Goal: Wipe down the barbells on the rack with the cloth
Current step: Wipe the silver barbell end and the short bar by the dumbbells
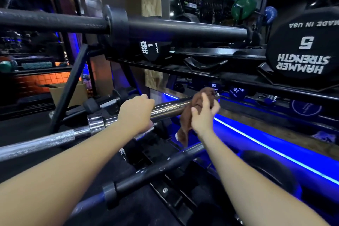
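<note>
Chrome barbell lies on the middle tier of the rack, sleeve pointing right and away; left hand wraps over that sleeve just right of the collar, fingers curled round it; right hand grips a brown cloth bunched over the sleeve near its far end, thumb and fingers pinching the fabric; loose tail of cloth hangs below the bar, a small white tag at its lower edge; knurled shaft of the same bar runs off to the lower left; black barbell sits on the tier above, crossing the whole upper view; another dark bar on the tier below, between the two forearms; behind the rack, a dumbbell shelf carries black hex heads, the nearest one marked 5 at far right; blue light strip runs along the floor beneath the shelf; orange tiled wall at far left.
</note>
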Tool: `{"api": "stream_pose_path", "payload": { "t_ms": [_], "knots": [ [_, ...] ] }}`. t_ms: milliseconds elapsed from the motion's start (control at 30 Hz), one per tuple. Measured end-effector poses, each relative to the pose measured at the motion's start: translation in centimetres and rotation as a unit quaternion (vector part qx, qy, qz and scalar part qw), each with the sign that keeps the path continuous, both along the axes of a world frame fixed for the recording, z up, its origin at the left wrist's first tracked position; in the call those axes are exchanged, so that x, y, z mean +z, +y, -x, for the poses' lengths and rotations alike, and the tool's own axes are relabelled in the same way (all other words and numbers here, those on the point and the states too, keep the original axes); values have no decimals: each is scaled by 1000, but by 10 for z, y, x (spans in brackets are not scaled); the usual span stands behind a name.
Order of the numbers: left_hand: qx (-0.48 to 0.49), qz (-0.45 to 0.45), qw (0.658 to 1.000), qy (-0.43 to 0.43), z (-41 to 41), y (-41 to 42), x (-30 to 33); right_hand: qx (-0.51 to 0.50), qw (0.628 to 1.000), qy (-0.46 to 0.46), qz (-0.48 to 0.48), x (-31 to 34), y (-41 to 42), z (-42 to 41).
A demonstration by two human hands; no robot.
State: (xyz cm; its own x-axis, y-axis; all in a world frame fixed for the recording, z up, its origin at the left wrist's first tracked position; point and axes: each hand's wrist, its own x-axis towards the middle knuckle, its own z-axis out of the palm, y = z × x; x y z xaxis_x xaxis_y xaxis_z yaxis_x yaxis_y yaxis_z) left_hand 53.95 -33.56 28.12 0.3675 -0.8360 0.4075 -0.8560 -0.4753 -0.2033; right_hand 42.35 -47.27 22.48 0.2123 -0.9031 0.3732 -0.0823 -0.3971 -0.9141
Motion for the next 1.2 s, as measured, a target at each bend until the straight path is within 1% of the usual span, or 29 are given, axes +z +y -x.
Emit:
{"api": "stream_pose_path", "payload": {
  "t_ms": [133,267,400,533,633,700,767,833,900,1000,1100,1133,1200],
  "knots": [
    [-21,-2,999,28,-1,17,1,44,992,92,69,1,54,-13],
    [-5,31,999,20,-10,60,-3,69,978,160,118,3,102,-30],
    [20,73,997,7,-25,110,-10,100,961,190,172,2,154,-48],
    [32,70,996,36,-36,129,-14,136,945,209,214,-3,193,-63],
    [34,66,997,35,-37,126,-7,122,938,218,239,-5,193,-61],
    [28,64,996,60,-40,125,-3,114,934,214,262,-8,182,-57],
    [28,53,994,87,-44,126,4,96,938,205,261,-10,168,-55],
    [36,33,992,112,-48,124,11,68,951,184,238,-11,150,-50],
    [36,25,984,170,-53,122,20,48,966,153,204,-11,127,-43],
    [42,19,963,265,-62,120,31,31,978,142,153,-7,91,-29],
    [57,15,927,370,-66,120,40,20,984,131,122,0,69,-22],
    [60,12,920,386,-66,119,43,13,986,123,113,2,68,-23],
    [64,2,919,389,-63,118,47,-9,988,113,104,4,79,-29]
  ]
}}
